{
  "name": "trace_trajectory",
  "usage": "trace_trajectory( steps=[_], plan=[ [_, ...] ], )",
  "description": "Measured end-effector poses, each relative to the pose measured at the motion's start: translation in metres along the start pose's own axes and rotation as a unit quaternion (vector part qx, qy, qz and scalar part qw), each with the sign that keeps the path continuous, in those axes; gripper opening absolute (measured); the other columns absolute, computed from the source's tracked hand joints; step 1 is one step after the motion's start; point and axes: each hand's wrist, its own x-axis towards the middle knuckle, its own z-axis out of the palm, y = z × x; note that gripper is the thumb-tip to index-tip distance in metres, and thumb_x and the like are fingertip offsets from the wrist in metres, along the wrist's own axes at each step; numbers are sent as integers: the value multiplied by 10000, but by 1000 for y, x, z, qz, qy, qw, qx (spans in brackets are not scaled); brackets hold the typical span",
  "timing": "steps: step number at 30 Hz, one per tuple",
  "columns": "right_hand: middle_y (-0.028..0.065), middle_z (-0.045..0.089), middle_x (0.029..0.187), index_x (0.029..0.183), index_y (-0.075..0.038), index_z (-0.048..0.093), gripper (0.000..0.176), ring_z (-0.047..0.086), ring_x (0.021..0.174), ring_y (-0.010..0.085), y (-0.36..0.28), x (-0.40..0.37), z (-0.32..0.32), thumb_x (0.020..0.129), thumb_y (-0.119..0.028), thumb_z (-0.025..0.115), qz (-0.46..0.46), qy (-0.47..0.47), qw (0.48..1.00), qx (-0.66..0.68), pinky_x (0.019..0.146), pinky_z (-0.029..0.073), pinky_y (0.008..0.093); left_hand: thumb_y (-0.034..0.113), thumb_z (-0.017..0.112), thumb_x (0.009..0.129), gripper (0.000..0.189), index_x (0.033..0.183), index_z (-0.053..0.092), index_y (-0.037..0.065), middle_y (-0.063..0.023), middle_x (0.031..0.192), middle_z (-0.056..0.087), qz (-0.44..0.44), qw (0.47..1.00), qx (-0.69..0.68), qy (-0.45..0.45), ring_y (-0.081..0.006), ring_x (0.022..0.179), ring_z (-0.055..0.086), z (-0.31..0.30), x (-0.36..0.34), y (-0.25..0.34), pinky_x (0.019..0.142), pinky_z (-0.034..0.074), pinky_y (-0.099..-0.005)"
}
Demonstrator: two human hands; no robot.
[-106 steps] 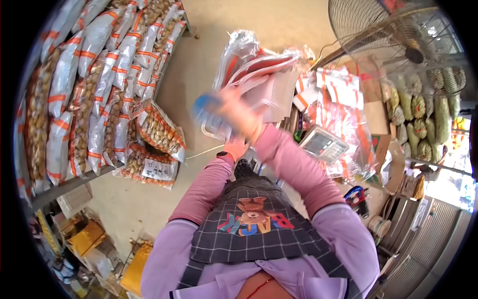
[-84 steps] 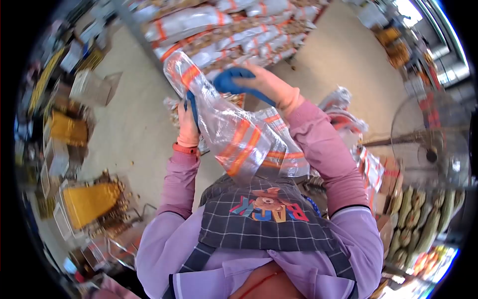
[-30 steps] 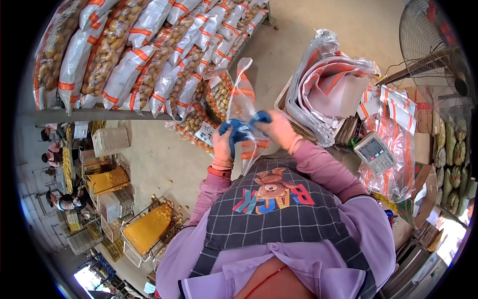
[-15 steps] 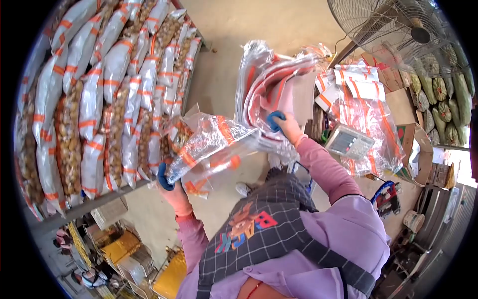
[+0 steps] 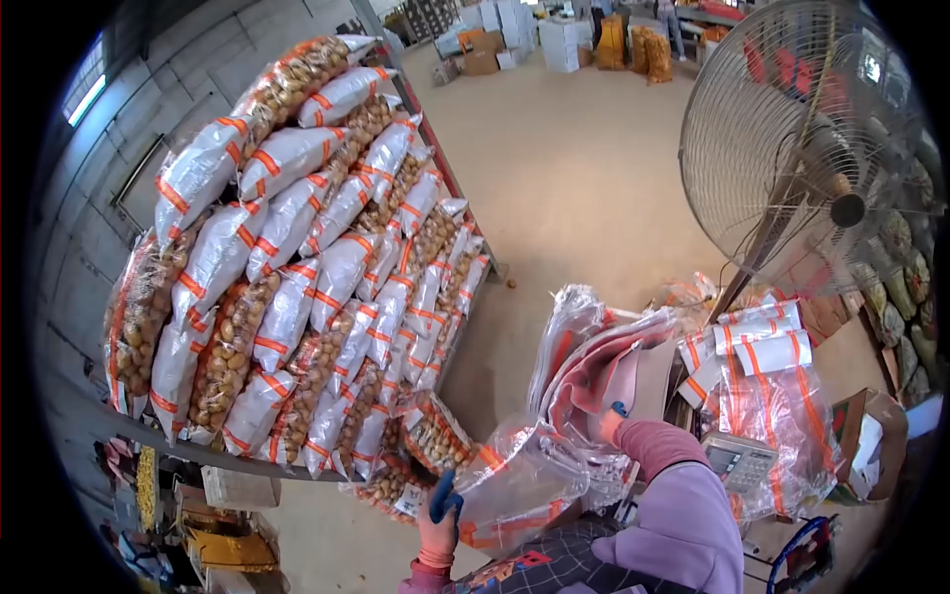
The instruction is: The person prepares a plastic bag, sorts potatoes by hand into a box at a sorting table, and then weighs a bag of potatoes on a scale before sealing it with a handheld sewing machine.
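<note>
My left hand point(image 5: 438, 520), in an orange glove with blue fingertips, is closed at the left edge of a clear plastic bag with orange stripes point(image 5: 520, 485). The bag spreads out limp in front of my apron. My right hand point(image 5: 612, 424), in the same kind of glove, is at the stack of striped plastic bags point(image 5: 569, 361), beside an upright cardboard sheet point(image 5: 653, 381). Its fingers look bent, and whatever they grip is hidden. Just beyond my left hand are filled bags of small round brown produce point(image 5: 435, 436).
A rack piled with filled bags point(image 5: 287, 267) stands on the left. A large fan point(image 5: 811, 158) is at the right, above a scale point(image 5: 737, 460) and more striped bags point(image 5: 782, 406). An open cardboard box point(image 5: 876, 445) is at the right. Stacked boxes point(image 5: 559, 45) stand far back.
The view has tilted up, showing more of the room. The clear bag has been lowered and lies spread between my hands. My right hand has stayed near the bag stack.
</note>
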Motion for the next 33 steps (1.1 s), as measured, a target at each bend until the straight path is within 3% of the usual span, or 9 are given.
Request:
trace_trajectory(
  steps=[7, 13, 17, 21, 23, 27, 29, 32, 33],
  plan=[
    [86, 681, 1080, 1032, -145, 709, 280, 648, 1007, 257, 6, -23, 9, 774, -232, 643, 65, 94, 991, 75, 798, 521, 423, 94, 556, 845, 323, 1138, 678, 156, -131, 995, 659, 160, 912, 305, -223, -281, 838, 648, -15, -12, -24, 731, 502, -339],
    [154, 678, 977, 969, -72, 692, 273, 660, 917, 290, -12, -195, -178, 747, -230, 692, 49, 259, 936, 233, 790, 519, 418, 371, 529, 912, 390, 1247, 600, 185, -145, 1036, 654, 78, 813, 436, -378, -312, 949, 625, -37, -2, -102, 817, 480, -365],
    [129, 657, 852, 927, -36, 650, 222, 651, 796, 231, -74, -367, -269, 756, -168, 703, 165, 513, 700, 469, 732, 505, 342, 403, 524, 947, 472, 1215, 580, 19, -35, 969, 675, 69, 900, 151, -403, -164, 863, 610, -36, 8, -191, 749, 473, -294],
    [12, 601, 804, 871, 6, 615, 69, 548, 732, 82, -137, -363, -233, 828, -45, 634, 154, 687, 207, 679, 685, 454, 220, 439, 481, 971, 505, 1175, 581, -11, 24, 910, 621, -44, 921, -52, -383, -70, 817, 541, -4, -10, -126, 689, 439, -226],
    [11, 595, 796, 881, 5, 610, 72, 546, 735, 81, -168, -329, -199, 832, -39, 638, 221, 663, 181, 692, 684, 449, 216, 411, 447, 992, 426, 1175, 619, 68, -61, 942, 672, -195, 893, -118, -388, -164, 841, 603, 6, 13, -148, 820, 457, -288],
    [34, 627, 942, 1038, -8, 618, 250, 563, 792, 92, -252, -268, -140, 797, -35, 680, 254, 577, 248, 736, 696, 482, 233, 268, 583, 944, 292, 1081, 661, 22, -18, 927, 662, -166, 920, -142, -324, -110, 765, 588, -3, -8, -61, 680, 483, -258],
    [58, 637, 1037, 1139, 1, 579, 313, 615, 922, 151, -274, -263, -136, 843, -80, 644, 112, 505, 182, 836, 798, 513, 276, 156, 671, 877, 208, 1029, 660, 14, -18, 857, 648, -146, 929, -89, -329, -87, 687, 575, -25, -9, -48, 551, 443, -214],
    [85, 616, 1136, 1257, -7, 498, 414, 632, 993, 225, -279, -230, -114, 899, -173, 622, -11, 289, -54, 956, 814, 538, 331, 194, 635, 895, 285, 1084, 630, -20, -21, 915, 663, -33, 909, 2, -416, -137, 781, 608, -55, -8, -70, 692, 499, -289],
    [91, 626, 1124, 1240, 0, 525, 384, 632, 979, 209, -280, -217, -116, 894, -138, 620, 53, 337, 8, 940, 797, 540, 330, 205, 655, 877, 311, 1088, 624, -22, -43, 913, 670, 31, 909, 121, -397, -148, 786, 613, -62, -3, -86, 711, 498, -297]
  ],
)
